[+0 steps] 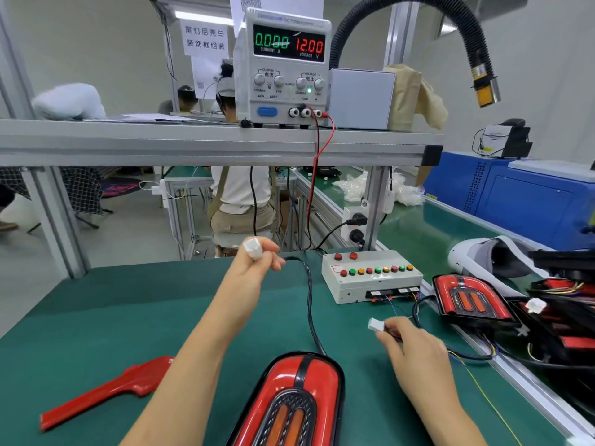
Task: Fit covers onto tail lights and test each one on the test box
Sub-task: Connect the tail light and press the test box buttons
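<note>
On the mat (96, 310) — tail light (299, 381) lengthwise, rounded end farthest.

Only forearms and hands are shown, the rest being cut off by the lower edge. The l. hand (254, 265) and r. hand (415, 346) are bare, as are both wrists. Both forearms are seen bare along their whole visible length — slim, approx. alike in build. Finer detail of fingers and nails is lost to blur.
</note>
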